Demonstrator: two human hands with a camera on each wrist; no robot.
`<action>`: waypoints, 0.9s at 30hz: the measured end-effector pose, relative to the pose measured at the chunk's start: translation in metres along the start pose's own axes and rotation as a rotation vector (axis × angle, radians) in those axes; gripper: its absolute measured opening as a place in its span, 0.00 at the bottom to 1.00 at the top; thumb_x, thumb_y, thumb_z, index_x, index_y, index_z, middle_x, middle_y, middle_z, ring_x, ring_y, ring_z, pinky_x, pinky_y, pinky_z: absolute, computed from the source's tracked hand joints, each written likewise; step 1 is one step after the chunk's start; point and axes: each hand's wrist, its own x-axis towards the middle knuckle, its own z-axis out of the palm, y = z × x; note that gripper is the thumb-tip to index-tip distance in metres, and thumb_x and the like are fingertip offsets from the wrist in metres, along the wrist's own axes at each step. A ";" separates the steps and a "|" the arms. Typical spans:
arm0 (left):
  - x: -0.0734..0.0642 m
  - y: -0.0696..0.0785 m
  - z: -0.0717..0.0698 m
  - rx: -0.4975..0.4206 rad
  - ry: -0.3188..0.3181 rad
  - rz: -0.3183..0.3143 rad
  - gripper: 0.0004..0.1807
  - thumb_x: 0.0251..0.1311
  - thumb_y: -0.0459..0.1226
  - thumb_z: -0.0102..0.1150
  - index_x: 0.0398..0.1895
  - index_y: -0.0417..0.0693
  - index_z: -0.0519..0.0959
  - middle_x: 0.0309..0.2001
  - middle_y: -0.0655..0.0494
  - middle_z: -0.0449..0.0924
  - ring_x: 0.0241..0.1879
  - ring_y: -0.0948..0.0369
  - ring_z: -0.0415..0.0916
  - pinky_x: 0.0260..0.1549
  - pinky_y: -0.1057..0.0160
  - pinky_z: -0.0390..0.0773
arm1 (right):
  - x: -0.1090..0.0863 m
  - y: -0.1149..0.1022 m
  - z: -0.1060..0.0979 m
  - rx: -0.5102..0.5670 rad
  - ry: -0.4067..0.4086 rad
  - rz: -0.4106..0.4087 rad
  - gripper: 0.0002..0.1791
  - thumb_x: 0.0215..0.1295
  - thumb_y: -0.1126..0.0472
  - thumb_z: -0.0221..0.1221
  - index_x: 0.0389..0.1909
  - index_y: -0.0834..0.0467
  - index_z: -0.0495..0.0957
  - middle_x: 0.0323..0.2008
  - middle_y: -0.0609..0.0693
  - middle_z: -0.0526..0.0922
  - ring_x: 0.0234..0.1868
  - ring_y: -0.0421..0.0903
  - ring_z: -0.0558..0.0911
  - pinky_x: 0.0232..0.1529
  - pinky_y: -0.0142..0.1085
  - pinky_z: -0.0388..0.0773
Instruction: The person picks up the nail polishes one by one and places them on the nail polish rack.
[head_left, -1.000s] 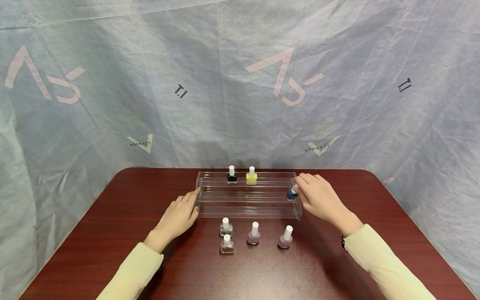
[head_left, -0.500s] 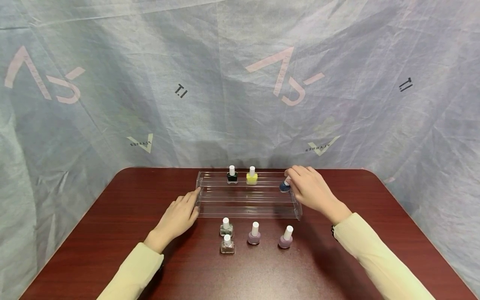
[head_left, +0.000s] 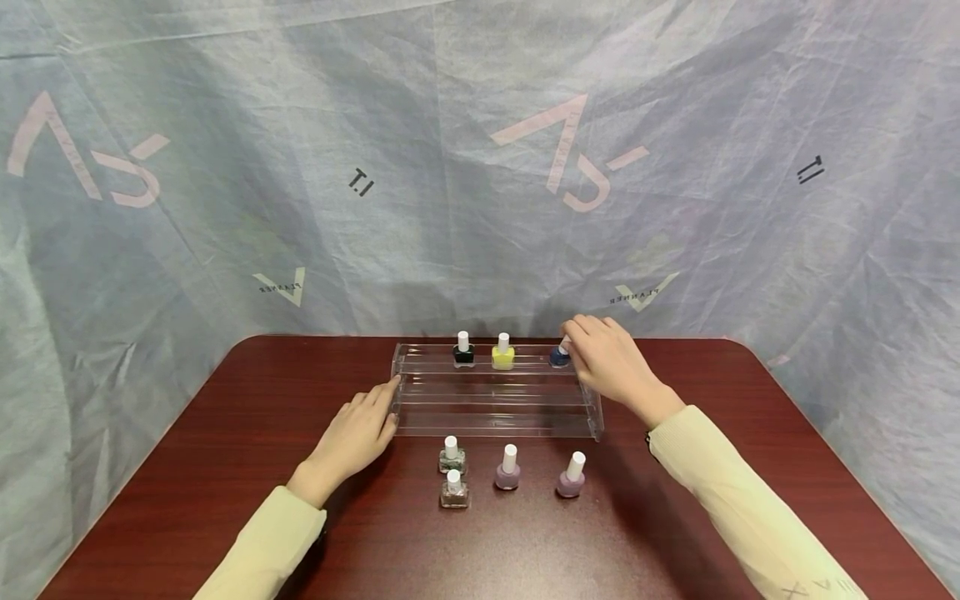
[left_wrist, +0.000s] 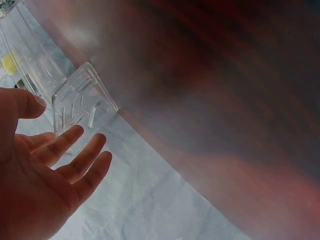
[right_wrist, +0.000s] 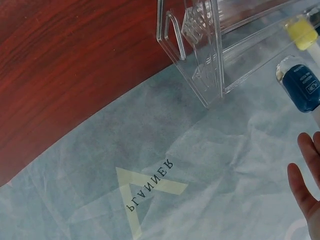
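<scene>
My right hand (head_left: 606, 357) pinches the white cap of a blue nail polish bottle (head_left: 559, 357) at the right end of the rack's back tier. In the right wrist view the blue bottle (right_wrist: 301, 86) hangs tilted close to the tier. The clear stepped acrylic rack (head_left: 495, 400) stands near the table's far edge. On its back tier sit a dark green nail polish (head_left: 464, 353) and a yellow nail polish (head_left: 503, 355). At the rack's left end my left hand (head_left: 355, 431) rests with its fingers extended; in the left wrist view the fingers (left_wrist: 85, 165) lie beside the clear end panel (left_wrist: 82, 100).
In front of the rack stand two glittery clear bottles (head_left: 453, 492) and two mauve bottles, one (head_left: 507, 473) in the middle and one (head_left: 572, 479) to the right. A grey printed cloth (head_left: 442, 183) hangs behind the dark red table (head_left: 360, 533).
My right hand has carried the blue nail polish back and leftward, from over the rack's middle tier to its back tier. The left hand and the other bottles have stayed put.
</scene>
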 end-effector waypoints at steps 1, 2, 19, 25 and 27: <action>0.000 0.000 0.000 -0.001 0.004 0.001 0.31 0.62 0.39 0.48 0.68 0.44 0.57 0.59 0.46 0.70 0.51 0.47 0.71 0.45 0.47 0.72 | 0.001 0.000 0.001 0.001 0.000 0.003 0.04 0.58 0.65 0.55 0.34 0.60 0.74 0.28 0.49 0.74 0.33 0.48 0.76 0.31 0.39 0.67; 0.000 0.000 0.000 -0.001 0.008 0.001 0.31 0.61 0.39 0.48 0.68 0.44 0.57 0.58 0.46 0.70 0.51 0.47 0.71 0.45 0.47 0.72 | 0.002 0.001 0.002 0.003 -0.002 0.006 0.04 0.57 0.65 0.55 0.34 0.60 0.74 0.28 0.49 0.74 0.32 0.48 0.76 0.31 0.39 0.67; 0.000 0.000 0.000 0.002 0.026 0.008 0.31 0.61 0.39 0.49 0.67 0.43 0.58 0.57 0.46 0.71 0.50 0.47 0.72 0.43 0.47 0.73 | 0.013 0.004 0.020 -0.024 -0.100 0.045 0.02 0.60 0.64 0.53 0.29 0.57 0.71 0.27 0.49 0.72 0.30 0.48 0.73 0.29 0.38 0.65; 0.000 -0.001 0.000 -0.001 0.020 0.010 0.31 0.61 0.39 0.48 0.68 0.43 0.58 0.57 0.46 0.71 0.50 0.47 0.72 0.43 0.47 0.73 | 0.011 0.005 0.025 -0.034 -0.122 0.052 0.02 0.61 0.64 0.52 0.29 0.57 0.70 0.26 0.49 0.71 0.29 0.48 0.72 0.28 0.38 0.64; 0.000 0.000 0.000 -0.004 0.020 0.009 0.31 0.61 0.39 0.48 0.68 0.43 0.58 0.57 0.46 0.71 0.50 0.47 0.72 0.43 0.48 0.73 | 0.010 0.006 0.027 -0.031 -0.137 0.057 0.02 0.61 0.64 0.51 0.29 0.57 0.70 0.26 0.49 0.72 0.29 0.48 0.72 0.28 0.37 0.64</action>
